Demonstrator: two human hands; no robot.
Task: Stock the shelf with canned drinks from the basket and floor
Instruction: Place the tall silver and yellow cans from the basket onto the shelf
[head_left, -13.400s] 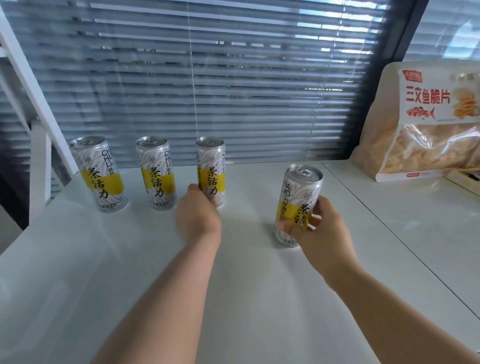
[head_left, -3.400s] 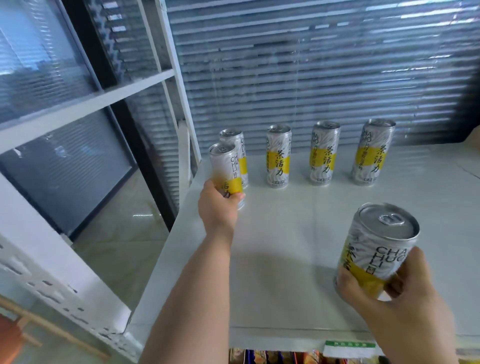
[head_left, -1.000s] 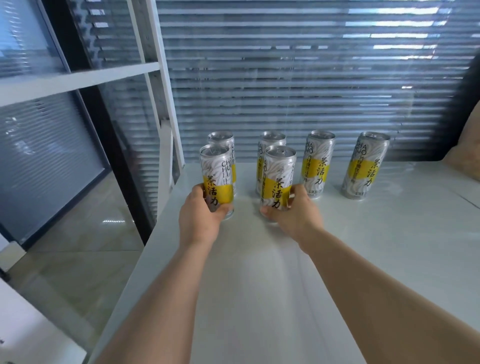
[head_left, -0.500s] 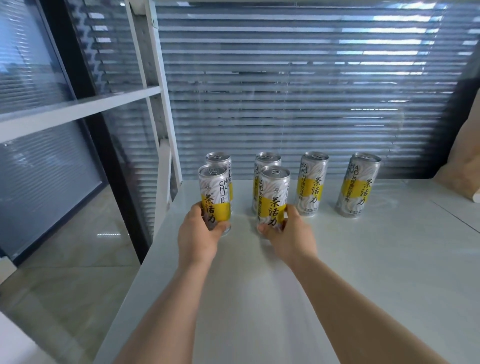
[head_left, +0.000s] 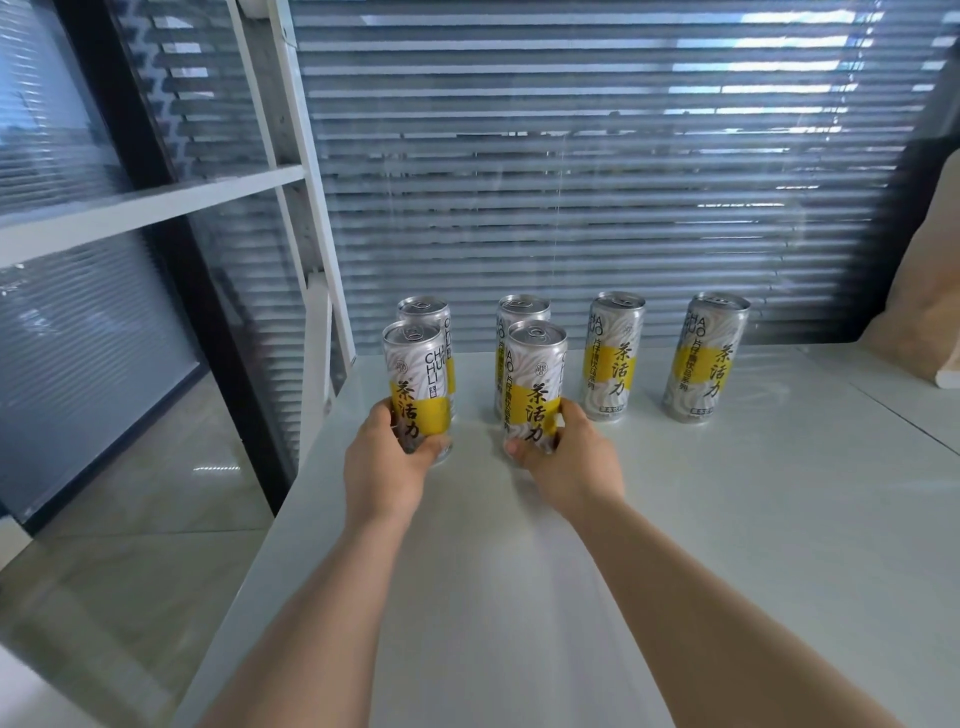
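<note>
- Our left hand wraps its fingers round the low part of one can; our right hand wraps round a second can.
- Both cans seem to stand upright on the white shelf, just in front of the back row of four.
- We think they are hard, smooth and a bit heavy — slippery too.
- A hold round the middle seems best — tall cans tip easily.

White shelf, four upright cans lined across the back, front-left can and front-right can standing just before that row's left pair, tan bag right of the row.
</note>
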